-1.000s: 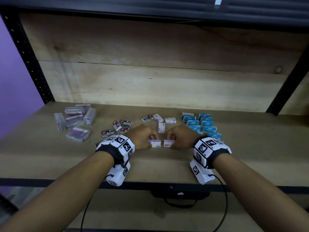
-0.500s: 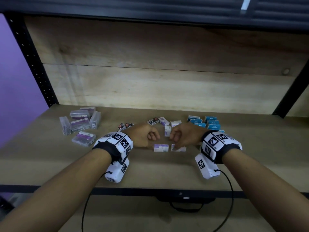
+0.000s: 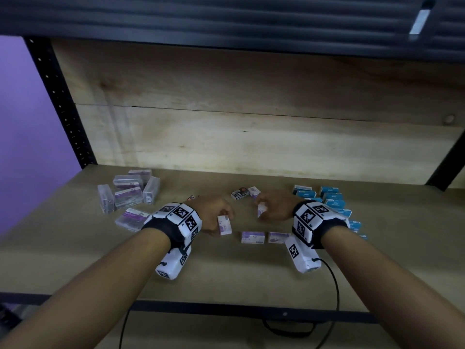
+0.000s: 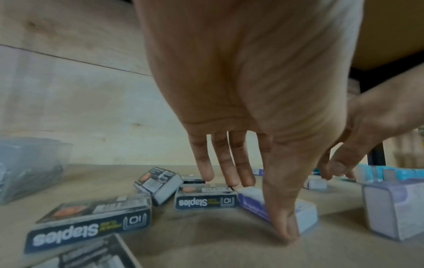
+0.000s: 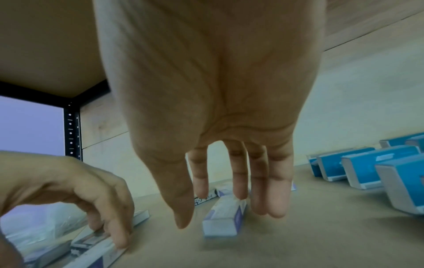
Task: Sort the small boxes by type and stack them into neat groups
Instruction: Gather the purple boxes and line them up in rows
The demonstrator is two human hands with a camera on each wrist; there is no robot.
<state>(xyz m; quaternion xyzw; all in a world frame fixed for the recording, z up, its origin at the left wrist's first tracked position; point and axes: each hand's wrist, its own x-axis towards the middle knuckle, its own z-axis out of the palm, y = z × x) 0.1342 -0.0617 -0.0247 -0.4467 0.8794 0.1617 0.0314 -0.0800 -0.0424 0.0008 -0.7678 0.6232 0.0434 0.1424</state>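
Small white-and-purple boxes lie mid-shelf. My left hand (image 3: 218, 219) pinches one white-and-purple box (image 3: 225, 226) against the shelf. In the left wrist view the thumb (image 4: 284, 230) is on the near side of that box (image 4: 305, 215) and the fingers are behind it. My right hand (image 3: 266, 212) hangs over a second such box (image 5: 222, 223), fingers straight down. The middle fingertip (image 5: 239, 195) touches the box's far end and the thumb is a little apart. Two matching boxes (image 3: 253, 237) (image 3: 278, 236) lie side by side nearer the front.
Black staples boxes (image 4: 91, 221) (image 4: 204, 197) sit by my left hand. Clear plastic boxes (image 3: 128, 195) are grouped at the back left and blue boxes (image 3: 332, 200) in rows at the right. A wooden back wall, black uprights and the shelf's front edge (image 3: 226, 307) bound the space.
Both hands let go of the two front boxes and reached farther back. The left hand now pinches another white-and-purple box and has drawn it nearer. The right hand has come over another.
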